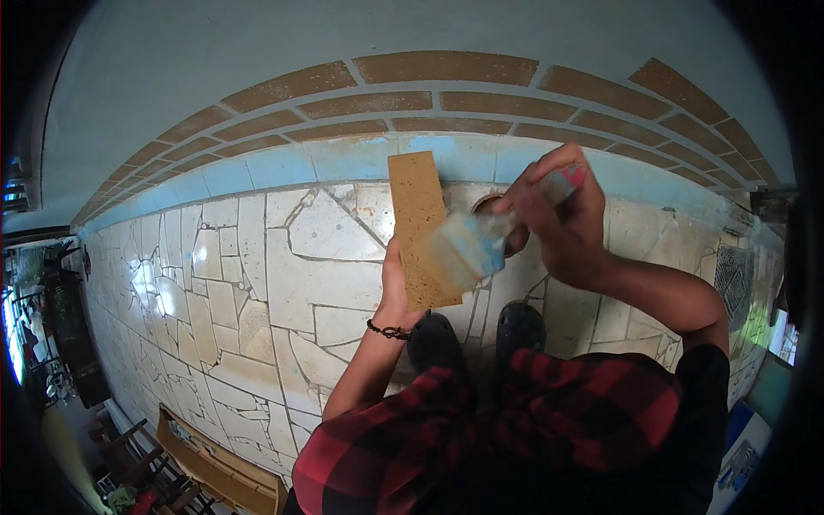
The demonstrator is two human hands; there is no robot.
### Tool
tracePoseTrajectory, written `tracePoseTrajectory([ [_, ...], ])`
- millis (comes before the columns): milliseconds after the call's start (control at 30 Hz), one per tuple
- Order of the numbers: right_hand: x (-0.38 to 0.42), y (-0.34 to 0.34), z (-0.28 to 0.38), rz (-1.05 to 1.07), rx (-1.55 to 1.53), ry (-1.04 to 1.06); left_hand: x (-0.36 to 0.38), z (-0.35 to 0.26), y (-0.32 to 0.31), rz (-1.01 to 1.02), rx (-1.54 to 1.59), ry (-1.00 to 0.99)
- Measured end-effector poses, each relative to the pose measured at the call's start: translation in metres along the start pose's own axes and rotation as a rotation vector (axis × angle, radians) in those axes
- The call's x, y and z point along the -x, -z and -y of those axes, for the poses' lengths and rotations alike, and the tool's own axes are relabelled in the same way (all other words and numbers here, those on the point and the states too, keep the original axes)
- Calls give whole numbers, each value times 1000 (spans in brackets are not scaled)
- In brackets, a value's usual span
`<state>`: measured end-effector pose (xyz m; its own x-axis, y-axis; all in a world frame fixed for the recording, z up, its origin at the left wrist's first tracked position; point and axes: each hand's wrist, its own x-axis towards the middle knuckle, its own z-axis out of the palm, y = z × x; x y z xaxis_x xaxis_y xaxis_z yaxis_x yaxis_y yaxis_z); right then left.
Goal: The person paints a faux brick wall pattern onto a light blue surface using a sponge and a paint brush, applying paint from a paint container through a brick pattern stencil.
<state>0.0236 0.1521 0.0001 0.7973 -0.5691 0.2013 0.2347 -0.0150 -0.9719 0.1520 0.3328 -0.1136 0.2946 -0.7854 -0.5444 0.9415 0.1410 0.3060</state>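
- Closing around the handle, the fingers of my right hand point(571, 225) hold a broad brush point(470, 251) just off centre toward 3 o'clock; its handle end, daubed pink, tips toward 2.
- My left hand point(396, 287), near the centre, supports a flat tan board point(416, 202) by its near left edge. Some of its fingers are hidden beneath, so I cannot tell their spread.
- I judge the step in hand to be working the bristles across the board's face, though blur leaves actual contact uncertain. Such a stroke calls for a firm left hold and a light, level right wrist.
- The board is a long rectangle, matt and pitted with dark specks, its far end toward 12. The bristles look pale, streaked with blue.
- Behind the right hand, a round brownish rim point(487, 203) shows; I cannot tell what it belongs to.
- A dark beaded bracelet point(390, 331) circles my left wrist; dark shoes point(521, 328) stand toward 5.
- Beneath lies a glossy floor point(339, 279) of irregular stone pieces; at 12, a wall point(446, 67) bears brown brick shapes above a pale blue band point(283, 166).
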Motion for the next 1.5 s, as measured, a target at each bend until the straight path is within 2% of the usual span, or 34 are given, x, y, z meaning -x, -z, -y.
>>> tracePoseTrajectory([
  [100, 5, -4, 2, 68, -30, -60, -4, 0, 9, 122, -40, 34],
  [167, -6, 7, -5, 82, 11, -58, -3, 5, 0, 44, -28, 4],
  [200, -14, 8, -10, 15, 88, 23, -1, 6, -6, 5, -22, -14],
  [300, -22, 9, 2, -1, 70, 107, -6, 7, 14, 99, -48, 7],
  [433, -9, -2, 11, 169, 16, -37, -3, 11, 5, 147, 17, 91],
  [500, -12, 1, 3, 218, 11, -111, -5, 13, 4, 168, -46, 107],
  [533, -22, 10, -4, 171, 64, -108, -4, 15, 5, 134, -42, 107],
  [600, -51, 31, -16, 108, 182, 133, -2, 18, 7, 69, -38, 105],
  [733, -86, 52, -12, 13, 447, 549, 6, 18, -4, 62, -208, 94],
  [833, -78, 46, -2, 252, 596, 861, 11, 18, -12, 47, -283, 26],
  [867, -67, 50, -2, 483, 631, 785, 10, 19, -13, 34, -292, -1],
  [900, -46, 45, 6, 650, 728, 478, 8, 19, -14, 21, -302, -29],
  [933, -30, 39, -12, 735, 716, 758, 7, 18, -11, 35, -239, 4],
  [967, -14, 23, -5, 724, 579, 799, 5, 16, -4, 49, -177, 38],
  [1000, -1, 10, 4, 698, 628, 869, 4, 13, 0, 62, -117, 74],
  [1100, 29, 6, 6, 650, 449, 677, 5, 4, -1, -19, -217, -31],
  [1133, 26, 10, 11, 697, 281, 452, -3, 3, 14, -21, -192, -80],
  [1233, 37, 20, 2, 143, -127, 62, -8, -7, 32, -101, -117, -177],
  [1333, 27, 51, -24, -260, -411, -193, -8, -21, 38, -133, -87, -231],
  [1500, 47, 71, -82, -450, -460, -492, -7, -25, 29, -197, -72, -322],
])
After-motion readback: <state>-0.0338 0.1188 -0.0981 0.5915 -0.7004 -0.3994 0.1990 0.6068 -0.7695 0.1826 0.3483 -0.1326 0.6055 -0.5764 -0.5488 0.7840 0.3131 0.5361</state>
